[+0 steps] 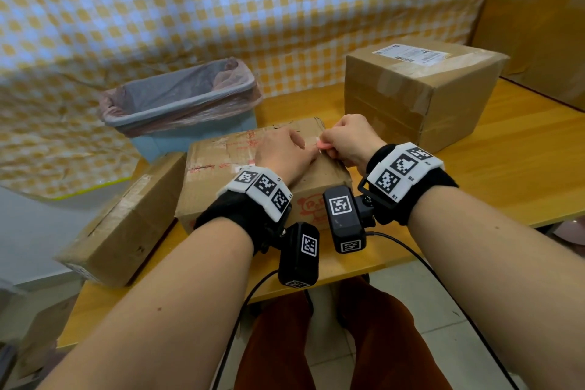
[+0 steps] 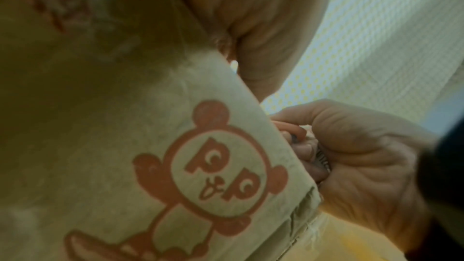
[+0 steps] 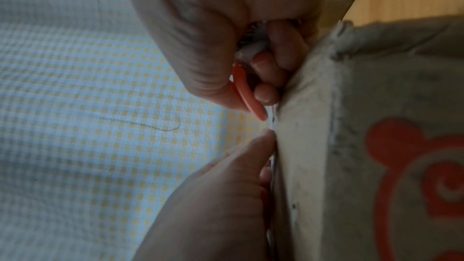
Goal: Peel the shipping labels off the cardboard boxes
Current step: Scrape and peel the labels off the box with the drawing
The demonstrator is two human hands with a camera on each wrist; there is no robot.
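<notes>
Cardboard boxes, three of them, sit on a yellow wooden table backed by a wrinkled yellow-and-white checked cloth; pale floor tiles show below the table's near edge. The biggest box stands far right, taped, with a white shipping label flat on its top. A lower printed box, matt brown with red lettering and a red bear logo on its near side, lies in the middle under both hands. A third, slimmer box leans at the table's left edge. Behind them stands a pale blue rectangular bin lined with a thin pinkish plastic bag. The left hand rests on the printed box's top near its right edge, fingers lying flat. Close beside it, the right hand is curled, pinching a small orange scraper whose tip meets a thin white strip along the box's edge.
</notes>
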